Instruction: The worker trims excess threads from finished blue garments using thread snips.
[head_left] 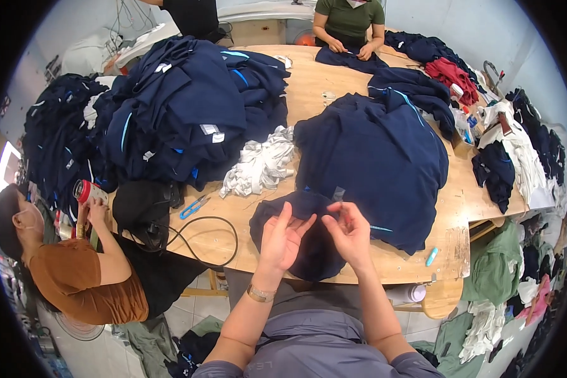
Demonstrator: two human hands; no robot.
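Note:
My left hand (282, 238) hovers palm up with fingers spread over a dark navy garment (309, 252) lying at the near edge of the wooden table (309, 82). My right hand (348, 230) is beside it, fingertips pinched together on something too small to make out, possibly a thread or tag. The two hands almost touch above the garment. Behind them lies a larger heap of navy garments (375, 157) with light blue trim.
A big pile of navy garments (183, 107) fills the table's left. White fabric strips (261, 165), blue scissors (194, 206) and a black cable (201, 233) lie nearby. A person in brown (82, 277) holds a red can at left; another person in green (349, 22) works opposite.

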